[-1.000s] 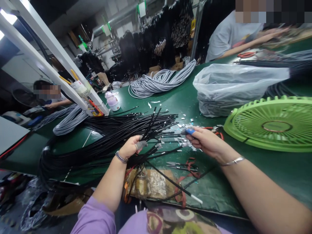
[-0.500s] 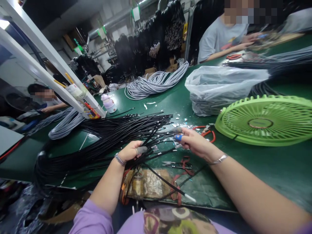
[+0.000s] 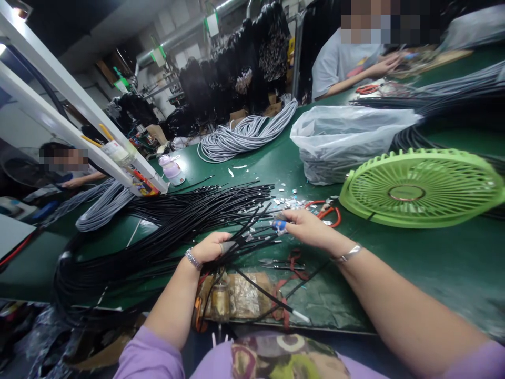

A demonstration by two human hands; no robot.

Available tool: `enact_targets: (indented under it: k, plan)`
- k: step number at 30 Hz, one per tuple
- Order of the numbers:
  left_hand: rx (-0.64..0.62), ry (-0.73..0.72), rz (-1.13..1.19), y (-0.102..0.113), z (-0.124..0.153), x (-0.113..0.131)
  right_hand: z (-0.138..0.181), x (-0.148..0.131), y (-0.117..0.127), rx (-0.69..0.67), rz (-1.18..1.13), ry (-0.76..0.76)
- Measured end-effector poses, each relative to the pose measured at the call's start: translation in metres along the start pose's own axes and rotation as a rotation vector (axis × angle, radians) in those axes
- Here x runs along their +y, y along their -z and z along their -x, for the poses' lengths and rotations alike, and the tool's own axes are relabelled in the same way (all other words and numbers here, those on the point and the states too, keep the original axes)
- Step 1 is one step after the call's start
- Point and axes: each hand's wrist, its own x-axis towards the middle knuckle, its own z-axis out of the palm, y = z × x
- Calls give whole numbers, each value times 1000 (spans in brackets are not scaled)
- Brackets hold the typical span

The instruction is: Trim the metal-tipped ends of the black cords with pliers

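A long bundle of black cables [image 3: 169,231] runs across the green table, its cut ends fanned out towards the middle. My left hand [image 3: 215,246], with a grey cover on the thumb, is closed round several of these cables near their ends. At the tips of the cables, my right hand [image 3: 295,226] pinches with thumb and forefinger; blue tape wraps one finger. What lies between those fingertips is too small to make out. Small snips [image 3: 282,264] with red-wrapped handles lie below my right hand. One black cable with a white end [image 3: 302,316] points towards me.
White and silver scraps [image 3: 290,202] lie beside red-handled pliers [image 3: 329,215]. A green fan [image 3: 410,192] and a plastic bag [image 3: 351,137] stand to the right. Coiled grey cable [image 3: 244,138] and a lilac bottle [image 3: 171,169] are farther back. Two people sit across the table.
The view has shifted slightly. My right hand has moved a little left, closer to the cable ends, while my left hand keeps its hold on the cables.
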Motion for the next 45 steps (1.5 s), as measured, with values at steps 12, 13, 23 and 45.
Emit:
enact_targets:
  k: [12,13,23,45]
  plan:
    - [-60,90,-36,-1,0,6,4,-3,41,366,-719,-284]
    - [-73,93,-48,0,0,6,2,-6,35,290,-752,-315]
    - [-86,56,-209,0,-1,3,-8,-10,-17,189,-337,-131]
    - [129,-55,-45,0,4,12,2,-4,4,20,-480,-363]
